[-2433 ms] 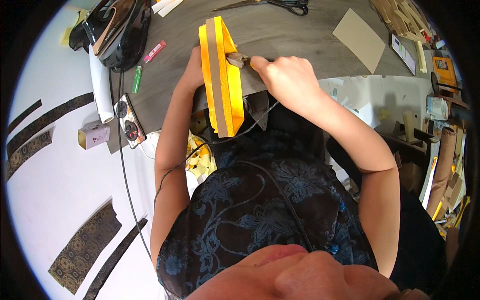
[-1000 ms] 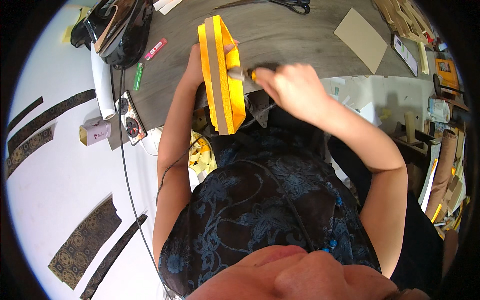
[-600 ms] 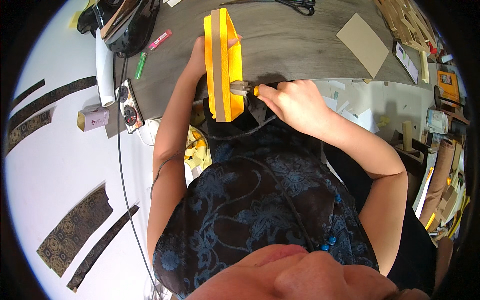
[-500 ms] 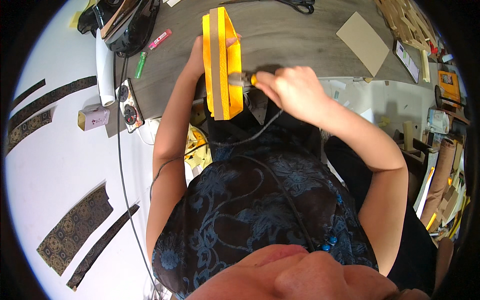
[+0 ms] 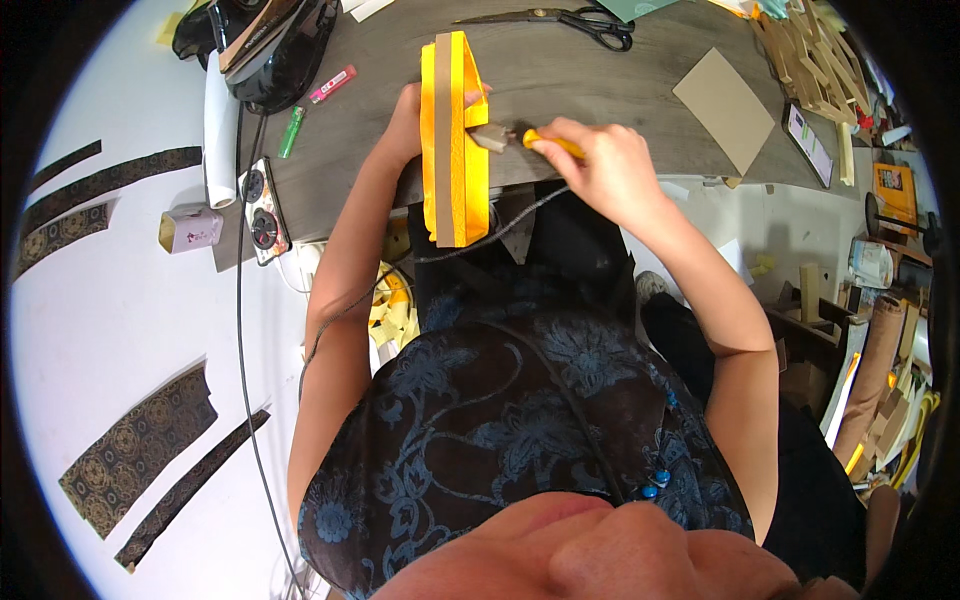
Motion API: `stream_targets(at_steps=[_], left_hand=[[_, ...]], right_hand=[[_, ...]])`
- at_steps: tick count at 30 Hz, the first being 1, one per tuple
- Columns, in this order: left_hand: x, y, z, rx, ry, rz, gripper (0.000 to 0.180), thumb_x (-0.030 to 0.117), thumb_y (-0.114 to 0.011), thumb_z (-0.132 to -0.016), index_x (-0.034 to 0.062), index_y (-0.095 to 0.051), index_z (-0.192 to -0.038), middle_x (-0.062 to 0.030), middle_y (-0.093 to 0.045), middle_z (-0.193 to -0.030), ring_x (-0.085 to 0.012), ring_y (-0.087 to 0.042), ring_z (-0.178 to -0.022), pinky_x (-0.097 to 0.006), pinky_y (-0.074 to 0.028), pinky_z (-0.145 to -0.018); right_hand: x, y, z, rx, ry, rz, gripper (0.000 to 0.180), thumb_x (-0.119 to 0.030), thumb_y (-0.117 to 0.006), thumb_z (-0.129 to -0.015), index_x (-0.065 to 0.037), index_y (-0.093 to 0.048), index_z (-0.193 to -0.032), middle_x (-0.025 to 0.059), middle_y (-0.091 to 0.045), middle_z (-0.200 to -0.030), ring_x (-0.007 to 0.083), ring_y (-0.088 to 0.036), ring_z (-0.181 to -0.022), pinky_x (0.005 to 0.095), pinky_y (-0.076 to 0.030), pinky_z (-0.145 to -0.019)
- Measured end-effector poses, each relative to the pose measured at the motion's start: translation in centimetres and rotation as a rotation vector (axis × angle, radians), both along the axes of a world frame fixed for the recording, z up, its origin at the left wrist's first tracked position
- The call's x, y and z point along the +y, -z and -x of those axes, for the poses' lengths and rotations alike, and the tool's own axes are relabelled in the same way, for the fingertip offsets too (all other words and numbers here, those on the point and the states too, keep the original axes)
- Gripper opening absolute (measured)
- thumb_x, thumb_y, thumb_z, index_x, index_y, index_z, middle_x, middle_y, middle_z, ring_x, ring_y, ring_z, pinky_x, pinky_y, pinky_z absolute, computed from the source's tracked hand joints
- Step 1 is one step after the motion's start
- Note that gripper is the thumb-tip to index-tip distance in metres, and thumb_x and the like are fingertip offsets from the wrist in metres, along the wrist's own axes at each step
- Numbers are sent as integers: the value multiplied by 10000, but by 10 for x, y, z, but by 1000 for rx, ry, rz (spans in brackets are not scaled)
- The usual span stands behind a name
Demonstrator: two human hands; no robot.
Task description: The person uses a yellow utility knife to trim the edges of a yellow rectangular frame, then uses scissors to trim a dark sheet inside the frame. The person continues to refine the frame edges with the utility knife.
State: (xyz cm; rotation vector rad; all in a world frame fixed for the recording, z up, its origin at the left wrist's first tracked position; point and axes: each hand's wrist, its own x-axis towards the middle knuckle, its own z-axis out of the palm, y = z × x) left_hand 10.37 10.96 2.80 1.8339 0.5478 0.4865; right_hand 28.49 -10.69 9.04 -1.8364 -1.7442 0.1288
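Box frame (image 5: 443, 180) looked light, stiff; left hand (image 5: 406, 118), partly hidden, seemingly gripped its side, the surest hold; right hand (image 5: 614, 168) gripped a yellow-handled tool (image 5: 556, 143).

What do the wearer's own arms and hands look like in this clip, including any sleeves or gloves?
The left hand and right hand are ungloved, with bare wrists. Both forearms are uncovered; no sleeve reaches the elbows. A thin dark cable crosses the left one. The top is dark with blue floral patterning.

Left hand (image 5: 403, 122) partly hidden
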Motion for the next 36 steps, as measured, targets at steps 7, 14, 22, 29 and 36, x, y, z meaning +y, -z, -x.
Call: stream_targets(at_steps=[7,14,22,29,36], left_hand=[[-2,1,-1,-37,4,64,381,308,-791,-955,-23,-763,-1141,-73,-789,-996,-101,-710,-822,-287,-598,-739],[-5,2,1,-32,-12,18,349,300,-787,-964,-18,-783,-1106,-79,-798,-1021,-102,-709,-833,-295,-594,-743],[-14,-8,25,-105,-208,-6,354,-4,-619,-904,-19,-685,-1251,-104,-753,-1121,-157,-691,-1002,-327,-555,-899],[-162,25,96,-376,-597,102,415,-74,-575,-786,4,-546,-1194,-86,-587,-1120,-168,-574,-989,-312,-491,-919],[-198,1,74,-98,-735,-525,538,149,-949,-744,29,-606,-1141,-75,-590,-948,-173,-567,-776,-287,-476,-665]], right_hand=[[7,-9,-9,-109,101,84,183,-322,-700,-989,-144,-743,-984,113,-690,-651,333,-711,-624,441,-572,-583],[12,-13,17,-232,72,119,154,-263,-628,-1004,-133,-711,-1002,141,-677,-631,351,-715,-619,462,-569,-561],[21,-12,18,-289,36,102,163,-283,-658,-1010,-134,-725,-998,146,-668,-629,339,-696,-596,442,-556,-532],[21,-6,15,-333,11,55,154,-295,-663,-1005,-151,-716,-1013,143,-677,-644,338,-703,-608,451,-564,-547],[5,-3,19,-173,97,-11,200,-336,-691,-1002,-142,-718,-1044,129,-709,-686,346,-712,-628,448,-561,-560]])
